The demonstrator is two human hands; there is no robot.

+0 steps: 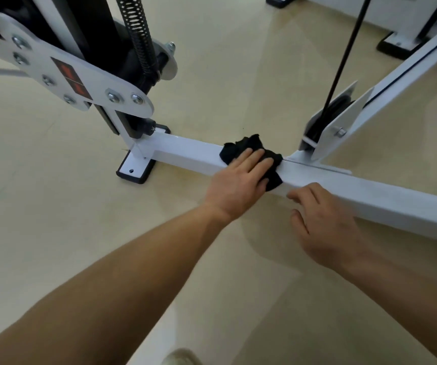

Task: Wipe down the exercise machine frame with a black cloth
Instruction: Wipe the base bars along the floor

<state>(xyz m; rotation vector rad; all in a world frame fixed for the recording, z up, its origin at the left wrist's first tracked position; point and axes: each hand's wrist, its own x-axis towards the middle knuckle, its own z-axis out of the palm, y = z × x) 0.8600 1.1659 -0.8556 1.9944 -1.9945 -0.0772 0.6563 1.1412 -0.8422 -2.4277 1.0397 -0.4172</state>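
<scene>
A white square floor bar of the exercise machine frame [185, 151] runs from a footplate at centre left to the lower right. A crumpled black cloth [241, 148] lies on top of the bar near its junction with a diagonal beam. My left hand [241, 180] presses the cloth flat against the bar with straight fingers. Just to the right of the cloth, my right hand [325, 222] rests on the near side of the bar, its fingers loosely bent and holding nothing.
A white pivot plate with bolts [62, 72] and a coiled spring [138, 32] rise at upper left. To the right a black cable [343, 59] runs down into a pulley bracket [327, 125] on the diagonal white beam [409, 72]. Beige floor surrounds the frame.
</scene>
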